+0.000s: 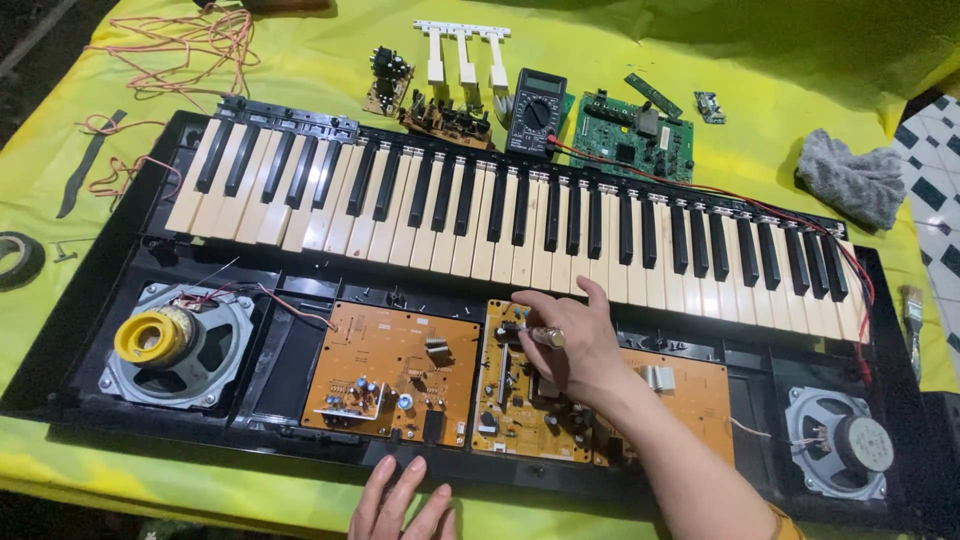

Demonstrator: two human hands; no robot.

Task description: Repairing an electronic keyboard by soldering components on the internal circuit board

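Hands are working inside an opened electronic keyboard (300,330) lying on a yellow-green cloth (780,130). The right hand (570,340) is closing its fingers around a thin metal-tipped tool (535,333), pressing it to the middle orange circuit board (520,400) just below the keys. The left hand (400,500) is resting flat and empty, fingers spread, on the case's near edge. A multimeter (537,110), a green circuit board (635,135) and a grey rag (850,180) are sitting behind the keyboard.
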